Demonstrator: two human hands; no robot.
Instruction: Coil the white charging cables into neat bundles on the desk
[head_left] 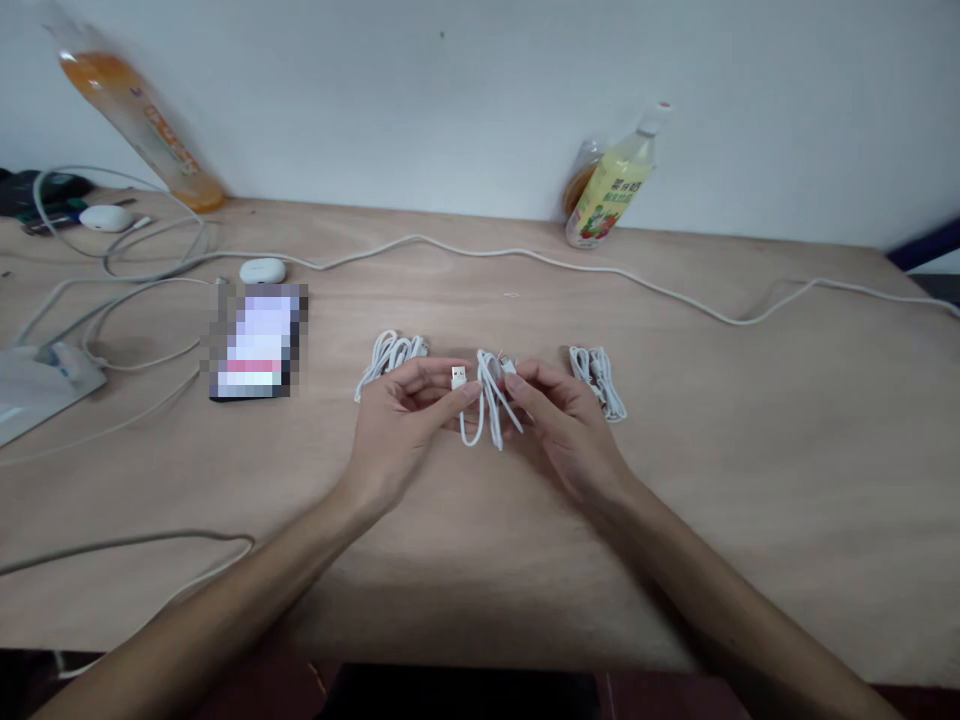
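My left hand (405,420) and my right hand (559,420) meet over the middle of the wooden table (750,480). Between them they hold a white USB cable (486,400) folded into loops. The left fingers pinch it near its USB plug (458,377). The right fingers grip the other side of the loops. A second coiled white cable (390,355) lies just behind my left hand. A third coiled white cable (598,378) lies to the right of my right hand.
A phone (255,345) lies left of the cables, a white earbud case (262,270) behind it. A long white cord (600,270) runs across the table. A yellow drink bottle (611,185) and an orange bottle (142,120) stand by the wall. More cords trail at left.
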